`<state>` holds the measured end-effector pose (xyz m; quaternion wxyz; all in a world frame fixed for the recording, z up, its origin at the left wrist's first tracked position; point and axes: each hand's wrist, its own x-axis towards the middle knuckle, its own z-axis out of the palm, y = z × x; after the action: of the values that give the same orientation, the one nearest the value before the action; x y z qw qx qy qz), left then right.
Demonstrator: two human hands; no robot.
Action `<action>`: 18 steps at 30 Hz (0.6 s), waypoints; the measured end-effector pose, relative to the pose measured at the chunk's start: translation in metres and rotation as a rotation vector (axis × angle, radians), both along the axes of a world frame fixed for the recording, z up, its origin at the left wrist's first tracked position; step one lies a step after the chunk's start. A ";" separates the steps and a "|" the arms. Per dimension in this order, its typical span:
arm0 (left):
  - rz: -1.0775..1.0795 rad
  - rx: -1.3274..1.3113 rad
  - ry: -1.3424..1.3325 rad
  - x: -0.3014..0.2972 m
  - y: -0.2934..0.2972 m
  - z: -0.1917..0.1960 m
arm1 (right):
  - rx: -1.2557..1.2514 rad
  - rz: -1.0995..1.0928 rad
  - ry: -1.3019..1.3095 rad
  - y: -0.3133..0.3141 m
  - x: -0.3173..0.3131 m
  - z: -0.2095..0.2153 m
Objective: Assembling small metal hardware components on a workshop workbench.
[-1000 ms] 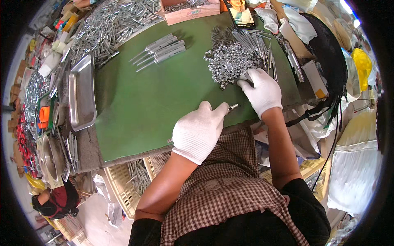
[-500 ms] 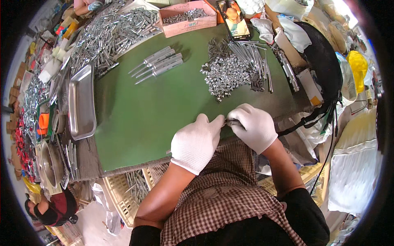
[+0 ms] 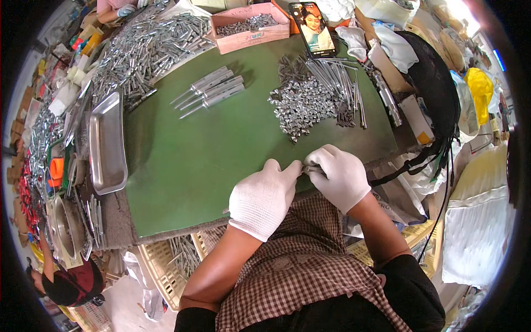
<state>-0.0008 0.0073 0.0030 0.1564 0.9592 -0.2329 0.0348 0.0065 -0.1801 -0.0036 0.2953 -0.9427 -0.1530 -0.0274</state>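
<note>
My left hand, in a white knit glove, is closed near the front edge of the green work mat. A thin metal tip shows at the wrist side of that hand; most of what it holds is hidden. Close by, the gloved right hand pinches a small dark metal part, and the fingertips of both hands nearly meet. Beyond them lies a heap of small shiny metal pieces, with long thin metal rods beside it. Several pointed metal tools lie side by side farther left.
A steel tray stands at the mat's left edge. Behind are a large pile of metal tubes, a pink box of small parts and a propped phone. Another person's gloved hand shows at the upper left.
Both hands stay together at nearly the same spot, the right one slightly lower. The dark part between the right fingers shows a little differently. The whole view has shifted slightly.
</note>
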 end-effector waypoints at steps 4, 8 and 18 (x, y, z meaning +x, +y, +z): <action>-0.012 0.014 0.005 -0.001 -0.001 0.001 | 0.064 0.063 0.120 -0.008 0.008 -0.005; -0.035 0.052 -0.067 -0.003 0.001 -0.006 | 0.025 0.052 0.184 -0.005 0.008 -0.001; -0.074 0.093 -0.043 0.003 -0.001 0.000 | 1.770 -0.034 0.415 0.014 0.027 -0.010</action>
<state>0.0022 0.0059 0.0028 0.1078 0.9553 -0.2727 0.0387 0.0333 -0.1666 -0.0138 0.9327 -0.3594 -0.0060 0.0310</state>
